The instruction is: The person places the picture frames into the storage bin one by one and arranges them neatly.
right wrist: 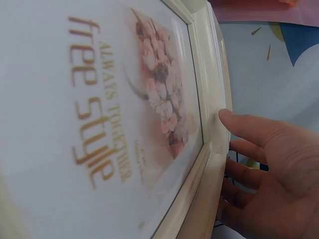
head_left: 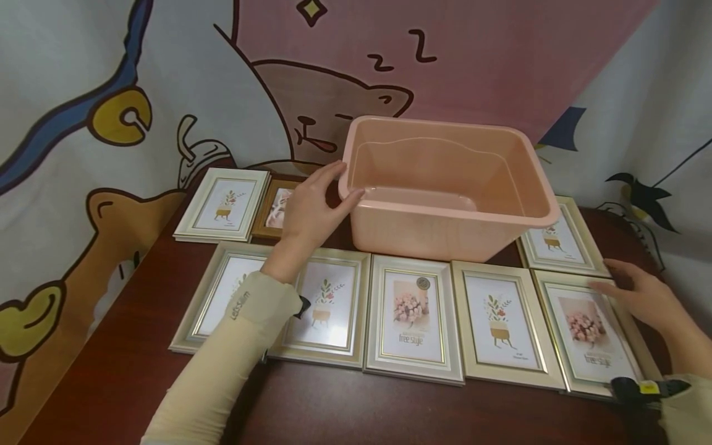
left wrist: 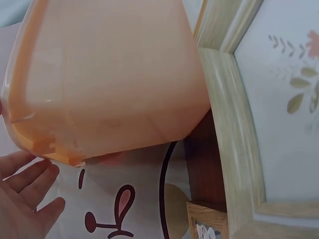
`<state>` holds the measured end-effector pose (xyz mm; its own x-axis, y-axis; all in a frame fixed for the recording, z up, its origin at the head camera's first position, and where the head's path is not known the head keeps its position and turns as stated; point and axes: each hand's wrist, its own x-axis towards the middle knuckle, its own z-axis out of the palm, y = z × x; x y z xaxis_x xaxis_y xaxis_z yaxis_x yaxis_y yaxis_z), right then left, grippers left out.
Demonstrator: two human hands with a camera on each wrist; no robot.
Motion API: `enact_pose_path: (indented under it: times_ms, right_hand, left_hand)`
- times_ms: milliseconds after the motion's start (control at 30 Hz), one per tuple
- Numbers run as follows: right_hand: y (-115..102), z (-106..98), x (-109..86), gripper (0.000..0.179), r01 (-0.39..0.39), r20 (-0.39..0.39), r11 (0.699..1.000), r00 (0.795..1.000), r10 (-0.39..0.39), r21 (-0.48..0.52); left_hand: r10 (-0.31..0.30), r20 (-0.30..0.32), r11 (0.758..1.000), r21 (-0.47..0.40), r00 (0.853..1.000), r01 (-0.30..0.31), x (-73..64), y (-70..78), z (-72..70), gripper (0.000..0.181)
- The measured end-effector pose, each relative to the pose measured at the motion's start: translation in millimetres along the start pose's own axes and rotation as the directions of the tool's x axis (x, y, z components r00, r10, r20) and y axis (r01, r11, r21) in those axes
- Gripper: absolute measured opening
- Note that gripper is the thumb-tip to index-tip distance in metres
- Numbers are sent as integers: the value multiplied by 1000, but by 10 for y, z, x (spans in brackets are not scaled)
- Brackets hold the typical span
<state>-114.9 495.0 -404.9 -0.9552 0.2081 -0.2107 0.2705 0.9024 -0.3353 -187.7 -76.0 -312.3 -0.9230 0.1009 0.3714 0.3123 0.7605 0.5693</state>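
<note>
A pink plastic bin (head_left: pixel 428 235) stands behind a row of picture frames. My left hand (head_left: pixel 314 207) holds its front left corner, thumb over the rim and fingers along the outer side. From the left wrist, the fingers of that hand (left wrist: pixel 32 189) show right at the rim. At the far right, my right hand (head_left: pixel 648 296) grips the upper right edge of a cream picture frame (head_left: pixel 592 334) with a pink flower picture. The right wrist view has the thumb (right wrist: pixel 244 124) on the edge of this frame (right wrist: pixel 199 79), with other fingertips partly hidden behind it.
Several more cream frames, such as one with a flower print (head_left: pixel 414 321), lie side by side in front of the bin. Another cream frame (head_left: pixel 222 204) and a brown one (head_left: pixel 272 210) lie back left. A cartoon cloth (head_left: pixel 334 74) hangs behind the dark table (head_left: pixel 356 408).
</note>
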Motion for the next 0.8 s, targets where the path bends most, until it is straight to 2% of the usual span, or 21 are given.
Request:
enact_pose_path:
  times_ms: [267, 533, 633, 800]
  right_hand:
    - [3, -77, 85, 89, 41, 19, 999, 999, -40, -34]
    - [74, -106, 136, 82, 73, 12, 996, 997, -72, -42]
    - [112, -105, 128, 81, 49, 15, 998, 999, -49, -46]
    - [158, -113, 98, 87, -43, 54, 998, 997, 46, -51]
  left_hand:
    - [-7, -20, 998, -55, 1000, 6, -1, 11, 23, 66]
    - [-16, -16, 998, -67, 1000, 14, 2, 27, 33, 64]
    - [-20, -11, 997, -68, 1000, 19, 5, 36, 34, 64]
    - [-24, -15, 997, -78, 1000, 22, 12, 41, 29, 64]
